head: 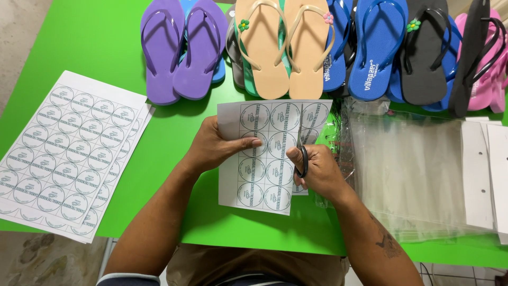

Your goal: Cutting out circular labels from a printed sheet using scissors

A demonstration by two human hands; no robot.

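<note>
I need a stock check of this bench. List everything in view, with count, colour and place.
table: one, green, under everything
flip-flops: a row, count unclear; purple, tan, blue, black, pink; far edge
sticker sheet: one, white with round labels, centre, held up
sticker sheet stack: several, white, left side
clear bags: a pile, transparent, right of centre
white cards: at least two, right edge
scissors: one pair, dark handles, cutting along the held sheet
left hand: grips the held sheet's left edge
right hand: works the scissors

A bright green table (95,47) under even light — mottled grey floor (21,26) beyond.
</note>
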